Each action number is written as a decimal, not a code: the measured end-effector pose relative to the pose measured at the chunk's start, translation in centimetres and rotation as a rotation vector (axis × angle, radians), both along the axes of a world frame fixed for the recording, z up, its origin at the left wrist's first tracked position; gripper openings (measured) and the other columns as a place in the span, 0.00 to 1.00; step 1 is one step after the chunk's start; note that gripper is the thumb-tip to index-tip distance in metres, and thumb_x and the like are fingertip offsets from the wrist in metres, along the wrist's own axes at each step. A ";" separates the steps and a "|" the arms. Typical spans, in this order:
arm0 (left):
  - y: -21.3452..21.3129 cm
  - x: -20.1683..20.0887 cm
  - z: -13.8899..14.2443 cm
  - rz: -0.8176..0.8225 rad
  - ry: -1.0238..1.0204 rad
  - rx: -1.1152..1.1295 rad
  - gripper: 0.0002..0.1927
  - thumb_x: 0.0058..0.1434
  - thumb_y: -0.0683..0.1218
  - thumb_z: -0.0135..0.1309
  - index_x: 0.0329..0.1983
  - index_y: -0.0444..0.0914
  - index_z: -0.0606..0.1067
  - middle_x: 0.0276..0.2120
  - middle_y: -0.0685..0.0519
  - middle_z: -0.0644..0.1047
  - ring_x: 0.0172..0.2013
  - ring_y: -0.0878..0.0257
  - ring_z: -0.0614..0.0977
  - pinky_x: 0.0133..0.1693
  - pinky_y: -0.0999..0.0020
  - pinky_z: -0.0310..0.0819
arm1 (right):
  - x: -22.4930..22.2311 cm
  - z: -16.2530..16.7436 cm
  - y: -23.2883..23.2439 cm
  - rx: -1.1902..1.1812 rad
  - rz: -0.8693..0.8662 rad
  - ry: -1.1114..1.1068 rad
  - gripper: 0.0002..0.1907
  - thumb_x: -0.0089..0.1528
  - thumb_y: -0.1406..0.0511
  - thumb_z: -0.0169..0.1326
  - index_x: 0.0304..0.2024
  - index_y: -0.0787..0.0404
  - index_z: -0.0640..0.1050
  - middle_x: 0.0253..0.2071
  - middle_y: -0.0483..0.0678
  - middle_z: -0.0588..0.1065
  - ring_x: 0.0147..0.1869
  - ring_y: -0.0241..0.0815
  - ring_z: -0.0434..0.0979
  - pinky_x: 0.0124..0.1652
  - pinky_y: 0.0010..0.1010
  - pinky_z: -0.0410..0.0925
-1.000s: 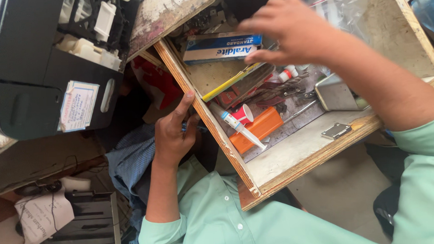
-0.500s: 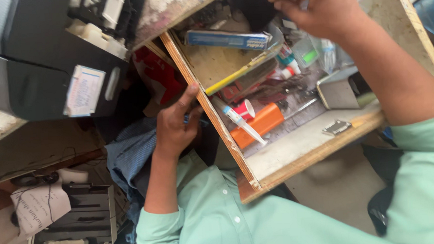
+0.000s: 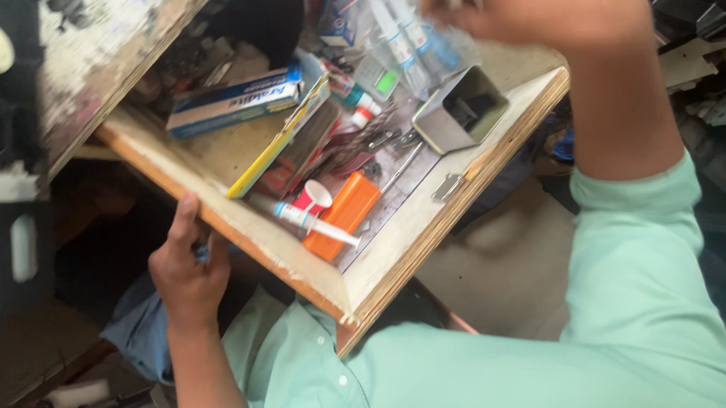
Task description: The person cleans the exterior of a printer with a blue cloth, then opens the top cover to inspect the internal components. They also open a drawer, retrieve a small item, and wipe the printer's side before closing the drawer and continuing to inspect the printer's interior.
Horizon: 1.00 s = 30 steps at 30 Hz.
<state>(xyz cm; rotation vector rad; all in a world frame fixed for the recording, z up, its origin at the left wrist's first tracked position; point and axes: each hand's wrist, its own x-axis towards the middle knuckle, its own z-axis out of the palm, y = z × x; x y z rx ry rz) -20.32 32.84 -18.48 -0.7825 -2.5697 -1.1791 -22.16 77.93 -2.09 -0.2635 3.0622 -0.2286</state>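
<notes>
Left hand (image 3: 187, 274) rests half-curled below; right hand (image 3: 533, 13) closed, raised.

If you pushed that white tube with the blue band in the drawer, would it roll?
Probably: the white tube looks round and slim, so a sideways push may roll it. It lies against the orange box, which might stop it. It looks light.

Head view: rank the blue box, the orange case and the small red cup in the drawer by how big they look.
1. blue box, longest.
2. orange case, shorter but wider, partly covered by a white tube.
3. red cup, clearly smallest.
</notes>
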 end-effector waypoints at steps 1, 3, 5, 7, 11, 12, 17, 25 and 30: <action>0.1 0.0 -0.2 -0.002 0.000 0.014 0.36 0.62 0.30 0.57 0.73 0.43 0.66 0.29 0.49 0.73 0.29 0.54 0.79 0.37 0.66 0.74 | 0.9 0.3 -0.2 0.041 0.038 0.020 0.18 0.55 0.61 0.65 0.47 0.56 0.84 0.36 0.50 0.81 0.36 0.49 0.81 0.34 0.39 0.72; 0.0 0.1 -0.7 -0.002 -0.010 0.030 0.36 0.63 0.29 0.56 0.73 0.42 0.65 0.29 0.49 0.73 0.27 0.56 0.79 0.35 0.70 0.73 | 2.5 0.1 -0.6 0.130 0.124 0.058 0.25 0.47 0.61 0.67 0.48 0.54 0.85 0.38 0.49 0.82 0.38 0.50 0.82 0.34 0.39 0.73; -0.1 0.2 -1.1 -0.017 -0.022 0.043 0.35 0.65 0.29 0.56 0.73 0.41 0.63 0.27 0.50 0.72 0.26 0.59 0.77 0.35 0.73 0.71 | 3.3 -1.2 -1.3 0.277 0.042 -0.073 0.22 0.47 0.60 0.67 0.45 0.49 0.86 0.36 0.48 0.82 0.40 0.50 0.82 0.37 0.39 0.73; -0.2 0.4 -1.5 -0.029 -0.029 0.062 0.35 0.67 0.28 0.56 0.74 0.42 0.62 0.27 0.50 0.72 0.26 0.62 0.76 0.35 0.74 0.71 | 3.3 -2.4 -1.5 0.326 0.061 -0.097 0.16 0.50 0.62 0.64 0.42 0.47 0.86 0.36 0.47 0.81 0.42 0.49 0.82 0.40 0.40 0.73; -0.3 0.6 -1.8 -0.043 -0.033 0.104 0.36 0.69 0.30 0.57 0.76 0.44 0.61 0.28 0.51 0.72 0.29 0.65 0.75 0.38 0.75 0.72 | 3.0 -3.1 -1.5 0.211 0.239 -0.049 0.07 0.55 0.66 0.58 0.33 0.51 0.85 0.35 0.45 0.80 0.41 0.50 0.82 0.38 0.42 0.72; -0.3 0.7 -1.8 -0.040 -0.043 0.108 0.36 0.69 0.31 0.57 0.75 0.45 0.61 0.27 0.51 0.72 0.29 0.66 0.74 0.38 0.76 0.71 | 3.0 -3.1 -1.9 0.172 0.275 -0.074 0.06 0.53 0.66 0.57 0.31 0.52 0.85 0.34 0.45 0.79 0.40 0.51 0.81 0.35 0.43 0.71; -0.4 0.7 -1.6 -0.037 -0.037 0.081 0.35 0.73 0.30 0.58 0.76 0.45 0.60 0.31 0.50 0.76 0.31 0.65 0.78 0.40 0.77 0.72 | 2.5 -3.1 -4.9 0.105 0.382 -0.118 0.07 0.53 0.67 0.57 0.28 0.50 0.84 0.31 0.45 0.78 0.39 0.52 0.81 0.34 0.43 0.72; -0.1 0.5 -1.1 -0.041 -0.018 0.053 0.36 0.72 0.31 0.58 0.76 0.45 0.59 0.30 0.50 0.76 0.30 0.63 0.79 0.39 0.76 0.73 | 2.0 -3.2 -6.0 0.083 0.399 -0.115 0.08 0.53 0.67 0.56 0.30 0.52 0.84 0.33 0.46 0.78 0.39 0.51 0.81 0.35 0.43 0.72; 0.0 0.5 -0.8 -0.053 -0.053 0.066 0.36 0.74 0.31 0.57 0.78 0.46 0.58 0.27 0.51 0.74 0.28 0.65 0.77 0.38 0.77 0.72 | 2.1 -3.0 -6.2 0.057 0.449 -0.065 0.09 0.52 0.68 0.57 0.32 0.53 0.85 0.34 0.47 0.78 0.39 0.52 0.81 0.37 0.43 0.72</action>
